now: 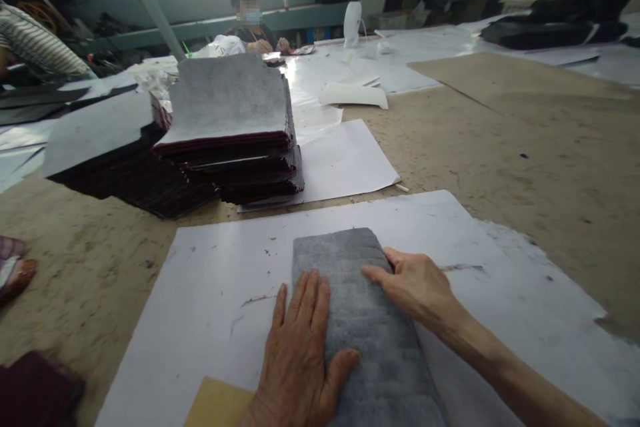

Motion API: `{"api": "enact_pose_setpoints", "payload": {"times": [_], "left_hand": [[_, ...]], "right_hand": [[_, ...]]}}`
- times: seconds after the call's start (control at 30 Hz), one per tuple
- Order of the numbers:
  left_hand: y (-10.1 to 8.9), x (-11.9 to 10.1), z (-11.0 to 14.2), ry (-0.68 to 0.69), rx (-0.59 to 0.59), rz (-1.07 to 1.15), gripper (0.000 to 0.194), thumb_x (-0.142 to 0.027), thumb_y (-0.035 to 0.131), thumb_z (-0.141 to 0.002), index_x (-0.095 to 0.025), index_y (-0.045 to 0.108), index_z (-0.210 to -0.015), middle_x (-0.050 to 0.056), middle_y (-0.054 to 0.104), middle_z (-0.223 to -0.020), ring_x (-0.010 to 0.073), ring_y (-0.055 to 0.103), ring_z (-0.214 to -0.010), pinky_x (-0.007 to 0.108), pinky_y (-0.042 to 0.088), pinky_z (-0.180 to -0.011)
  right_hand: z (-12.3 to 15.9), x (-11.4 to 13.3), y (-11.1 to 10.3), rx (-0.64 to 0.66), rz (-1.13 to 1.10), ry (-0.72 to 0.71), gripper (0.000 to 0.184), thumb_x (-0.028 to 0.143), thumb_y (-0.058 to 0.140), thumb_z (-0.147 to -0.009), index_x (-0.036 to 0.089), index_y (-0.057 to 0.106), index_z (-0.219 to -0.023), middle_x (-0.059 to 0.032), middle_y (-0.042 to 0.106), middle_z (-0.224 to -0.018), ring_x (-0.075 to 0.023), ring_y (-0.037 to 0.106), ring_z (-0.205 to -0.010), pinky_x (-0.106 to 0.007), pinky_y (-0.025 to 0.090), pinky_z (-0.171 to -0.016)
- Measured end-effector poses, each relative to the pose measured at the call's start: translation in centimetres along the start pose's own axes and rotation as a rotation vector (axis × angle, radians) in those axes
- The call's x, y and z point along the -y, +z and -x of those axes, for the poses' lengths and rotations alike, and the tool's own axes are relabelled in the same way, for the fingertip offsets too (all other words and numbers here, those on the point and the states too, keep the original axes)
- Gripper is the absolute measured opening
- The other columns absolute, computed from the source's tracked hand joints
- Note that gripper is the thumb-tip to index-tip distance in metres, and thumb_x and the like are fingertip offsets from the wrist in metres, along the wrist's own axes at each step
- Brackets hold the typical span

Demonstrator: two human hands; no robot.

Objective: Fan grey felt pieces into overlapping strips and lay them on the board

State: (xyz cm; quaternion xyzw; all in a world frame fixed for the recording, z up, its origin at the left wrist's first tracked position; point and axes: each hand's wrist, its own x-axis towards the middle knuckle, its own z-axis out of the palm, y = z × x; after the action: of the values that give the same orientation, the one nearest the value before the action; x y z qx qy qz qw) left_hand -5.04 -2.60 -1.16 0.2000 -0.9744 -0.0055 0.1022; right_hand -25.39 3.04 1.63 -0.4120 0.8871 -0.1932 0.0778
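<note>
A long grey fabric panel (pixel 375 340) with faint crosswise lines lies in front of me on a large white sheet (pixel 210 293). My left hand (pixel 300 353) rests flat on its left side, fingers stretched out and thumb spread across it. At the upper right edge, my right hand (pixel 417 283) pinches the panel, with the thumb on top and the other fingers mostly hidden beyond the edge. A yellow piece (pixel 217 403) lies by my left wrist, partly covered.
Behind the sheet stand a tall stack (pixel 230 100) of grey-topped, dark-red-edged pieces and a slanting stack (pixel 105 133) beside it. A person (pixel 245 13) sits at the far side. A dark maroon item (pixel 37 387) is at lower left; another person's hand (pixel 17 280) shows above it.
</note>
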Motion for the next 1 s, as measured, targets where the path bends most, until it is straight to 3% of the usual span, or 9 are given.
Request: {"api": "enact_pose_setpoints", "payload": {"times": [0.2,0.43,0.57,0.63,0.73,0.8,0.87,0.93,1.0], "left_hand": [[-0.2,0.1,-0.2,-0.011,0.024,0.034,0.077,-0.056,0.037,-0.086,-0.007,0.017,-0.143,0.015,0.027,-0.147,0.0290,0.020,-0.137,0.053,0.020,-0.108],[0.2,1.2,-4.2,-0.074,0.119,0.091,0.074,-0.060,0.027,-0.087,-0.010,0.021,-0.142,0.014,0.023,-0.148,0.0287,0.018,-0.138,0.057,0.015,-0.110],[0.4,1.6,-5.4,-0.081,0.142,0.100,0.074,-0.060,0.024,-0.088,-0.009,0.021,-0.142,0.014,0.022,-0.149,0.0287,0.016,-0.138,0.058,0.013,-0.110],[0.4,1.7,-5.4,-0.088,0.158,0.101,0.074,-0.060,0.021,-0.088,-0.009,0.021,-0.142,0.014,0.021,-0.149,0.0283,0.015,-0.138,0.058,0.013,-0.110],[0.6,1.7,-5.1,-0.101,0.170,0.106,0.066,-0.053,0.017,-0.092,-0.010,0.022,-0.142,0.012,0.019,-0.150,0.0263,0.014,-0.139,0.057,0.013,-0.111],[0.7,1.6,-5.0,-0.105,0.164,0.119,0.060,-0.046,0.017,-0.094,-0.010,0.021,-0.142,0.011,0.020,-0.150,0.0244,0.014,-0.139,0.055,0.013,-0.111],[0.6,1.6,-5.1,-0.104,0.165,0.144,0.056,-0.041,0.019,-0.095,-0.011,0.022,-0.142,0.011,0.020,-0.150,0.0230,0.013,-0.139,0.053,0.012,-0.112],[0.3,1.9,-5.3,-0.109,0.199,0.187,0.054,-0.039,0.018,-0.095,-0.012,0.022,-0.142,0.010,0.018,-0.150,0.0219,0.011,-0.140,0.053,0.010,-0.112],[-0.2,2.7,-5.6,-0.115,0.271,0.261,0.054,-0.040,0.013,-0.096,-0.014,0.021,-0.142,0.008,0.017,-0.151,0.0201,0.010,-0.140,0.052,0.009,-0.112]], "right_hand": [[1.7,0.4,1.5,-0.093,0.069,-0.094,0.027,0.035,0.041,-0.082,0.021,0.049,-0.062,-0.0054,0.059,-0.060,-0.0186,0.056,-0.061,-0.028,0.032,-0.055],[-2.3,-0.3,1.9,-0.145,0.114,-0.063,0.024,0.035,0.044,-0.084,0.020,0.052,-0.067,-0.0046,0.060,-0.060,-0.0178,0.055,-0.057,-0.027,0.034,-0.054],[-3.2,-0.2,0.5,-0.150,0.158,-0.083,0.029,0.035,0.048,-0.084,0.012,0.061,-0.095,-0.0126,0.067,-0.091,-0.0255,0.060,-0.087,-0.032,0.044,-0.069],[-2.1,0.3,-0.9,-0.207,0.159,-0.172,0.043,0.038,0.044,-0.087,0.007,0.055,-0.116,-0.0160,0.060,-0.115,-0.0280,0.052,-0.110,-0.037,0.043,-0.087],[1.7,1.0,-2.1,-0.307,0.156,-0.395,0.057,0.040,0.036,-0.092,0.004,0.035,-0.135,-0.0168,0.041,-0.138,-0.0277,0.028,-0.133,-0.044,0.029,-0.106],[4.8,1.1,-1.4,-0.243,0.157,-0.559,0.066,0.042,0.042,-0.089,0.006,0.024,-0.141,-0.0146,0.032,-0.144,-0.0280,0.016,-0.137,-0.047,0.025,-0.108],[7.5,0.7,0.3,-0.072,0.167,-0.752,0.066,0.046,0.042,-0.088,0.011,0.026,-0.141,-0.0096,0.034,-0.144,-0.0271,0.018,-0.137,-0.050,0.024,-0.108],[9.0,0.0,1.9,0.034,0.199,-0.777,0.065,0.050,0.043,-0.086,0.013,0.033,-0.139,-0.0087,0.033,-0.144,-0.0279,0.020,-0.136,-0.052,0.024,-0.108],[9.3,-0.4,2.6,0.057,0.206,-0.764,0.063,0.052,0.043,-0.086,0.014,0.037,-0.136,-0.0093,0.033,-0.145,-0.0284,0.021,-0.136,-0.054,0.024,-0.107]]}}
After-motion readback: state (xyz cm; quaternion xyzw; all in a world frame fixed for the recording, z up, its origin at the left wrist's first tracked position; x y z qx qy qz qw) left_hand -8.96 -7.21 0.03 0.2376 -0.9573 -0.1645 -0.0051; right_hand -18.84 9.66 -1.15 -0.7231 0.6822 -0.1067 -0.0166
